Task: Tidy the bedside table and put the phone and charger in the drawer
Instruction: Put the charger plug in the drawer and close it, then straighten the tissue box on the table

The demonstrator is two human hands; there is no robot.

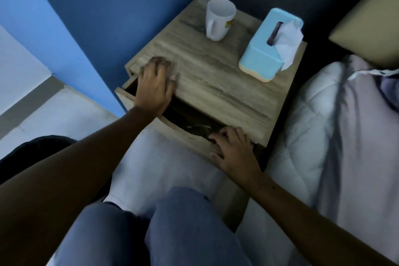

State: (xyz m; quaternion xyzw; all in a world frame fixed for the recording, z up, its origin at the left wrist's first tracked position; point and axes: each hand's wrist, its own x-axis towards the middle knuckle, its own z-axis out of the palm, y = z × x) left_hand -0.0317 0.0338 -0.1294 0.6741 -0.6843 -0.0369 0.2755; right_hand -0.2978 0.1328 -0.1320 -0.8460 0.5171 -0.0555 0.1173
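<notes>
A wooden bedside table (216, 84) stands against the blue wall. Its top drawer (172, 127) is pulled out a little, showing a dark gap. My left hand (155, 86) lies flat on the table's front left corner, fingers spread, reaching over the gap. My right hand (233, 147) rests on the drawer's front edge at the right, its fingers curled over the rim. Something dark and dim (198, 129) lies inside the drawer; I cannot tell what it is. No phone or charger shows on the tabletop.
A white mug (219, 19) stands at the back of the tabletop. To its right is a light blue tissue box (267, 47) with a tissue sticking out. A bed with a pale quilt (334, 125) is on the right. My knees in jeans (172, 229) are below.
</notes>
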